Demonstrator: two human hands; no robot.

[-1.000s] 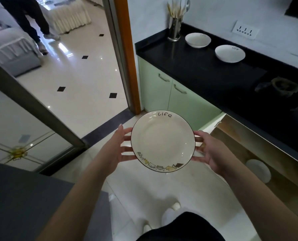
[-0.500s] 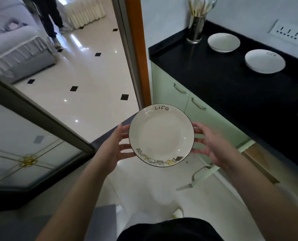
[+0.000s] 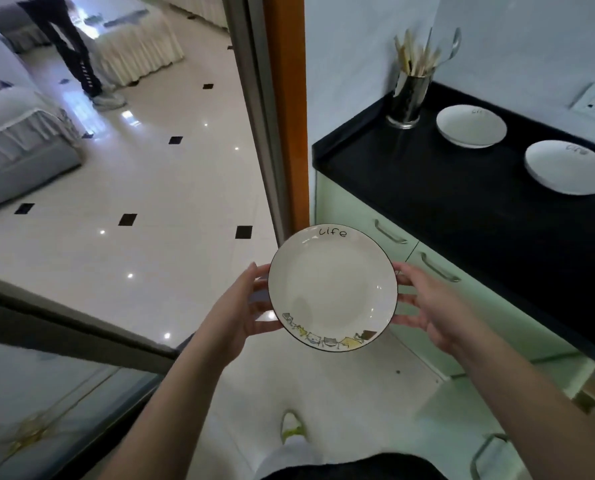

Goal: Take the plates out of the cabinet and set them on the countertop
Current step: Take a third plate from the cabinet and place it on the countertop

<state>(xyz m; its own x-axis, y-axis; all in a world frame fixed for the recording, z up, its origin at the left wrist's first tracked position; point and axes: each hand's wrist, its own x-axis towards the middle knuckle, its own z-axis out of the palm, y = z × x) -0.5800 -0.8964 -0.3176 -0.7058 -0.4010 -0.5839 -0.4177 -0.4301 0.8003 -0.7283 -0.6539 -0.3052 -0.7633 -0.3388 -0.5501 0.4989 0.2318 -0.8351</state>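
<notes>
Two bare hands out in front at mid-frame, forearms reaching up from the lower edge and converging on one white plate (image 3: 332, 289). Left hand (image 3: 235, 315) at the plate's left rim, fingers spread and lightly curled under the edge, thumb hidden or along the rim. Right hand (image 3: 427, 306) at the right rim, palm turned inward, fingers splayed and cupped beneath the edge, fingertips (image 3: 401, 270) touching the dark-lined border. Held between both hands, roughly level and face up, above the pale floor (image 3: 143, 202) and just beside the green cabinet doors (image 3: 410, 251); "life" written near its far rim, a row of small drawn cats along the near rim. Not yet over the black countertop (image 3: 462, 188), up and to the right. Already set on that surface: a second white plate (image 3: 471, 129) near the wall and a third plate (image 3: 568, 168) to its right, apart from each other. Farther left at the counter's corner, a metal utensil holder (image 3: 407, 98) with chopsticks and a spoon standing in it. Beyond the orange door frame (image 3: 285, 109), another person's legs (image 3: 71, 46) in dark trousers near a draped bed (image 3: 15, 126).
</notes>
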